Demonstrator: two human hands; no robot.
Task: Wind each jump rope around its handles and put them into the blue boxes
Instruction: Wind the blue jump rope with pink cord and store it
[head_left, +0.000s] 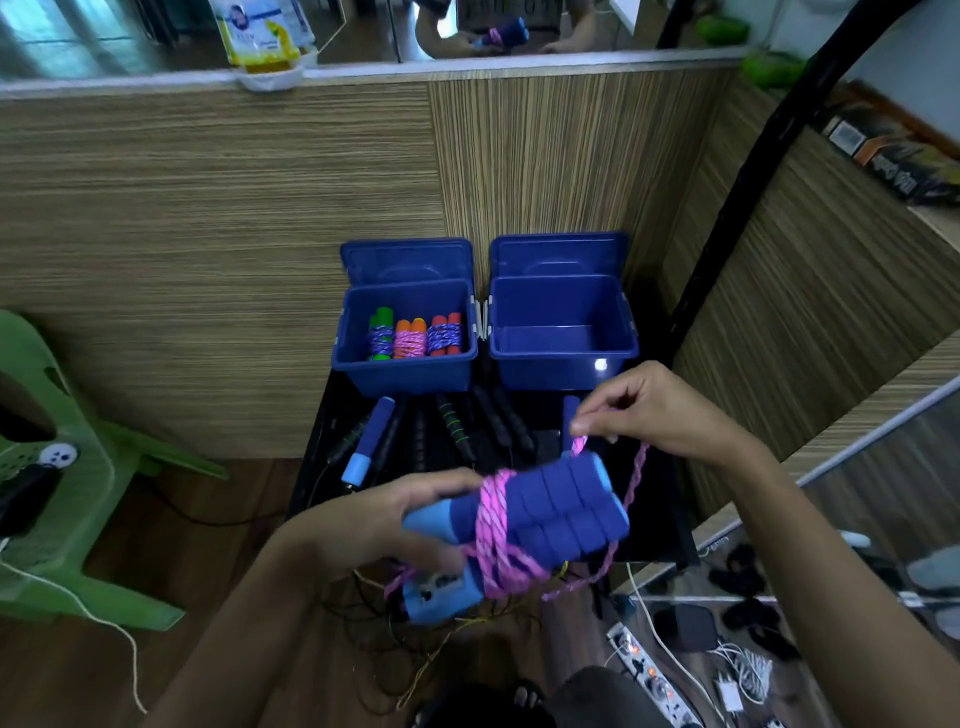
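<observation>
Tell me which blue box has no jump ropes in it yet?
The right blue box, nearer the right hand, shows only its bare floor. The left blue box holds three wound ropes.

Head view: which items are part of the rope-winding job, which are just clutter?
Job:
- left hand holding the blue handles
- right hand pinching the pink rope
- left blue box with three wound ropes
- right blue box
- unwound ropes on the black table

Clutter:
- green chair
- power strip
- yellow bag
</observation>
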